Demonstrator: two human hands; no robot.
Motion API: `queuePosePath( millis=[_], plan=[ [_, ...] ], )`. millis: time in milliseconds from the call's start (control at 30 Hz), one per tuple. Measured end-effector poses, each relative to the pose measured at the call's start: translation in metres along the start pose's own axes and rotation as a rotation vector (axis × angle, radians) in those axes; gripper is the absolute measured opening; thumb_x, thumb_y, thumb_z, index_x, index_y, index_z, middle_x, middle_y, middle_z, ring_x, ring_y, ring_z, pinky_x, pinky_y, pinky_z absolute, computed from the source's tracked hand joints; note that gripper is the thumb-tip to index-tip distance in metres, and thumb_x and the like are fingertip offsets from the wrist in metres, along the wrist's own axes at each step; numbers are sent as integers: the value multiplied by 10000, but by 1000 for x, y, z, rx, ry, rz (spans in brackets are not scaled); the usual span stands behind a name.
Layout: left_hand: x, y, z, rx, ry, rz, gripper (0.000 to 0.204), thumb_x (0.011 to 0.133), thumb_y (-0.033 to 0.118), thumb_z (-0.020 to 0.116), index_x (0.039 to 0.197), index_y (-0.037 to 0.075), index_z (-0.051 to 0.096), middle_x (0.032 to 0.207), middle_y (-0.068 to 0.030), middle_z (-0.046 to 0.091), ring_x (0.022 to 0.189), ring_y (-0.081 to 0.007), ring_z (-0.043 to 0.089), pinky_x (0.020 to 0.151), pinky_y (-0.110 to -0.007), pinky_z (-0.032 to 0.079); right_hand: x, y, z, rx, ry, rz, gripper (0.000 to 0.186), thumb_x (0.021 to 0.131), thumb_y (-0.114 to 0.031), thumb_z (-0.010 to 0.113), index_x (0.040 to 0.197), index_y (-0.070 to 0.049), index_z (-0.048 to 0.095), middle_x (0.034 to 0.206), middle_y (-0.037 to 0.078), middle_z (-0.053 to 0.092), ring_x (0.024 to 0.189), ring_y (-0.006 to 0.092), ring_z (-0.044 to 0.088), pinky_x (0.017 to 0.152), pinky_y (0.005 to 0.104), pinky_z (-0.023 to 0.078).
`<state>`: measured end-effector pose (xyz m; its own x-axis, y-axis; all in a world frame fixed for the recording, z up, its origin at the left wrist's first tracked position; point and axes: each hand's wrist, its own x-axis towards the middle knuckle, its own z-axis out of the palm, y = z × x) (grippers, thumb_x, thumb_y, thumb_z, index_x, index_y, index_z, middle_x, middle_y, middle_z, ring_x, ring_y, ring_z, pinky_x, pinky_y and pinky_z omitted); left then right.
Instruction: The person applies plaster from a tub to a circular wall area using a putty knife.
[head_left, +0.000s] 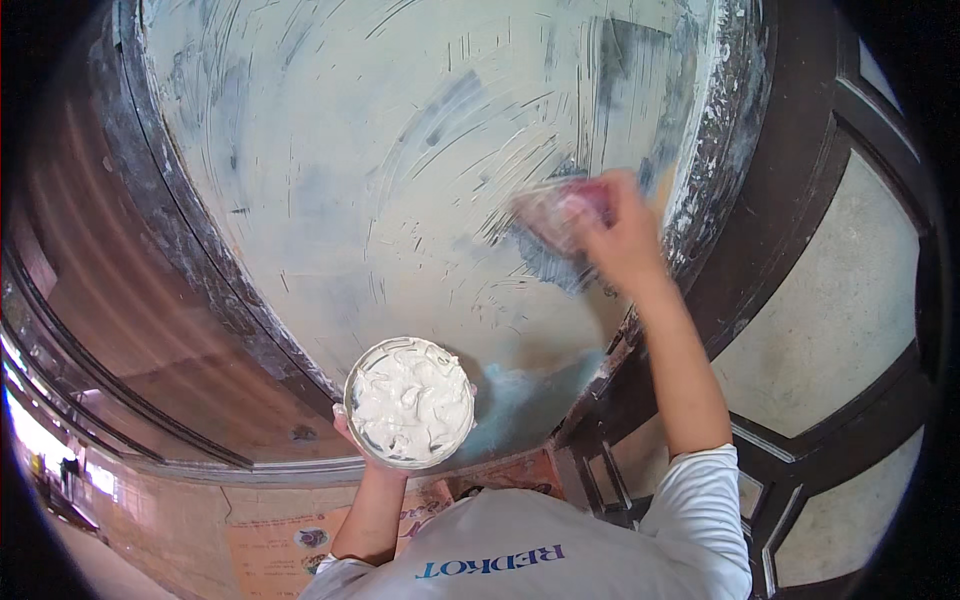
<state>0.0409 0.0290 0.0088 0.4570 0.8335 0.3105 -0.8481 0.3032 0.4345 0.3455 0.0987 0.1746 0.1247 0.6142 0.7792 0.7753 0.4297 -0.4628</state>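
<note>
My left hand holds a round tub from below and the side, its fingertips showing at the rim. Thick white putty fills the tub, its surface swirled and uneven. With my right hand I grip a putty scraper, reddish near the grip and smeared pale; motion blurs it. The blade is against or very close to the wall panel, over a darker grey patch. Cream putty covers much of this panel, with streaks, ridges and grey-blue areas showing through.
A dark frame edge splashed with white borders the panel on the right, beside dark woodwork with pale insets. Another dark edge runs along the left, next to a brown glossy surface. Printed orange sheets lie low at the left.
</note>
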Motion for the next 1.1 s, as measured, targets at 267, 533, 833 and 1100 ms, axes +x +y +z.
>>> queuePosePath(
  millis=[267,533,833,1100],
  plan=[
    [-2,-3,1,27,62,90,1140,625,807,634,1488,134,312,1493,-214,349,1322,-480,390,1084,-700,291,25,9,-22,-48,203,45,340,871,-342,680,1062,-79,580,924,159,690,865,368,671,752,442,517],
    [-6,3,-12,32,100,85,1127,638,780,653,1486,121,312,1488,-212,359,1317,-482,393,1075,-684,318,19,-34,6,-201,-123,-60,341,873,-348,682,1066,-82,591,935,133,696,869,330,680,765,412,521],
    [-13,9,-4,14,101,88,1128,640,780,646,1495,133,294,1502,-215,336,1309,-500,391,1043,-693,350,10,-57,14,-55,-73,-161,289,872,-253,692,1079,-78,592,956,139,697,880,325,682,763,389,524],
    [-27,18,-23,15,117,97,1124,640,789,646,1493,145,297,1490,-222,342,1284,-560,371,1004,-727,356,50,-11,-39,144,643,-9,238,882,-127,668,1077,-9,600,944,136,688,857,229,663,772,340,509]
  ],
)
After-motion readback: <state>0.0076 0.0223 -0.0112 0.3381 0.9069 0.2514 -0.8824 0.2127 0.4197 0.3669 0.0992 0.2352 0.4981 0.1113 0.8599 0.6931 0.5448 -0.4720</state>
